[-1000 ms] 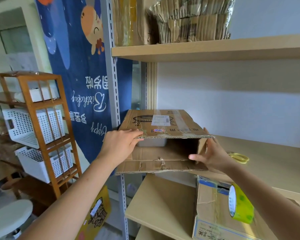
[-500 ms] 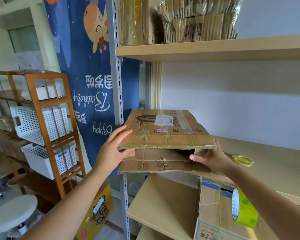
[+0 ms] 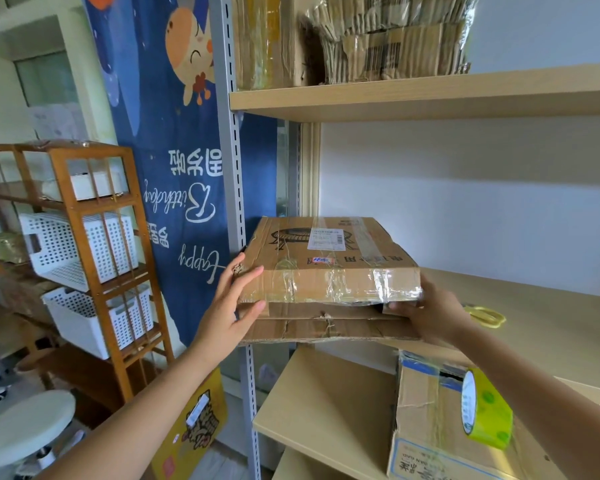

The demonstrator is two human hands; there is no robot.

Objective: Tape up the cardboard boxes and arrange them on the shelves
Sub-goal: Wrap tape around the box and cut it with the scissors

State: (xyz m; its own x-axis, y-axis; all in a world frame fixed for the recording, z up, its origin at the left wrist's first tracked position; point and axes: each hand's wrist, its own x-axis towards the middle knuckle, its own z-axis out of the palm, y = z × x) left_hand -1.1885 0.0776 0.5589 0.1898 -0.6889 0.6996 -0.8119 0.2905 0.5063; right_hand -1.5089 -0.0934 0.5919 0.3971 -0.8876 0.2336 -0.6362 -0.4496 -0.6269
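The flat cardboard box [image 3: 326, 265] lay at the left end of the middle shelf [image 3: 534, 306], its front overhanging the edge. A second earlier its front gaped open; by now the top flap had been folded down over it, so the box looked ready for taping. The left hand [image 3: 231, 306] pressed flat, fingers straight, against the box's left corner. The right hand [image 3: 426, 313] held the right corner, its fingertips hidden beneath the flap. Right of the box lay yellow scissors [image 3: 485, 315], half hidden; below it, the tape roll [image 3: 482, 408].
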